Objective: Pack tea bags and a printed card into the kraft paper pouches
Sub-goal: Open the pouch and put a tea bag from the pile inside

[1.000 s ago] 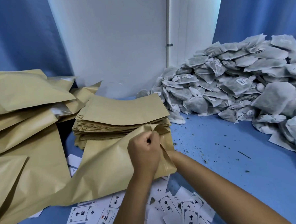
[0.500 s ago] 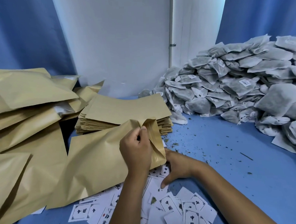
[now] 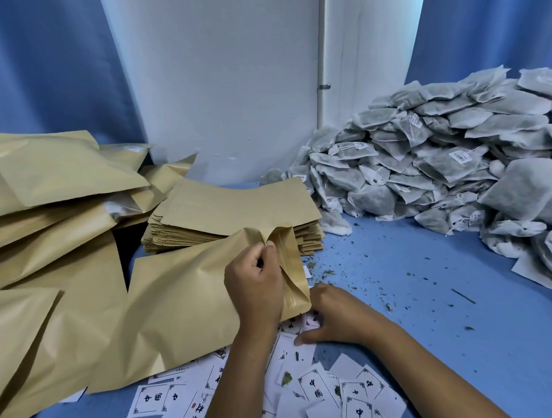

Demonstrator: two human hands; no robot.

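Left hand point(image 3: 256, 293), centre of the frame: near lip of a kraft pouch point(image 3: 177, 310) is pinched between thumb and curled fingers, so the grip is closed on the paper and the pouch mouth is pulled open. The far lip stands apart from it, its inner seal strip showing.

Right hand point(image 3: 331, 314), just right of the pouch mouth: laid low over the printed cards point(image 3: 319, 388), thumb spread, fingertips partly hidden behind the pouch corner. Whether a card is held by this grip cannot be told.

The open pouch is lying flat on the blue counter point(image 3: 466, 326), its body running toward the lower left, its edge overlapping some of the cards. The cards are scattered along the bottom centre of the frame, black characters on white.

Behind the pouch mouth, a neat stack of flat pouches point(image 3: 236, 211) is seen. Puffed pouches point(image 3: 58, 175) are heaped at the left edge. Tea bags point(image 3: 441, 158) are piled at the upper right, against a white wall point(image 3: 213, 84). Loose green crumbs point(image 3: 384, 283) are strewn on the counter between the pile and the hands.
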